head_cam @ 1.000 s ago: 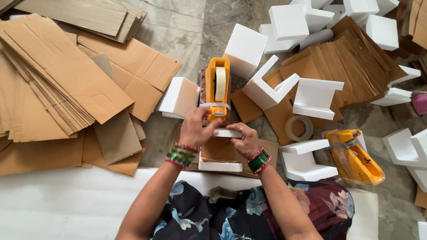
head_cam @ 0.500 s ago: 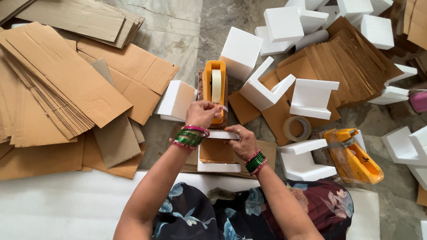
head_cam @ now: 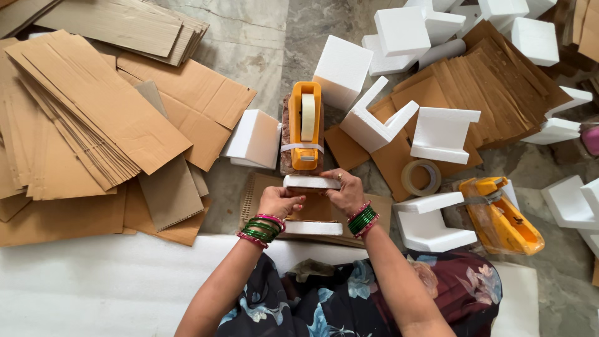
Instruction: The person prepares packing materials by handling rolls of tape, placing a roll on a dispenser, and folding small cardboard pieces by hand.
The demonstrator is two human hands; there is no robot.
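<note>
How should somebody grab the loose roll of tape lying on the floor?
The tape roll lies flat on cardboard with its hole facing up. Probably best to come straight down from above and pinch the ring's wall, one finger in the hole and the thumb outside, since its sides sit low.

The tape dispenser [head_cam: 305,128] is bright orange with a pale cream roll of tape in it, set on a mottled reddish-brown block [head_cam: 286,140]. A second dispenser [head_cam: 501,215] at the right is the same orange, under clear yellowish wrap. The foam pieces [head_cam: 342,68] are plain white, as is the foam strip [head_cam: 311,182] by the hands. The cardboard sheets [head_cam: 100,106] are tan brown, some ribbed with fine lines. The loose tape roll [head_cam: 420,177] is beige. The floor [head_cam: 262,37] is grey, mottled stone. Bangles [head_cam: 261,227] on the left wrist are green and pink; bangles [head_cam: 362,219] on the right match. The dress [head_cam: 337,299] is dark navy with pale blue flowers, maroon at the right.
</note>
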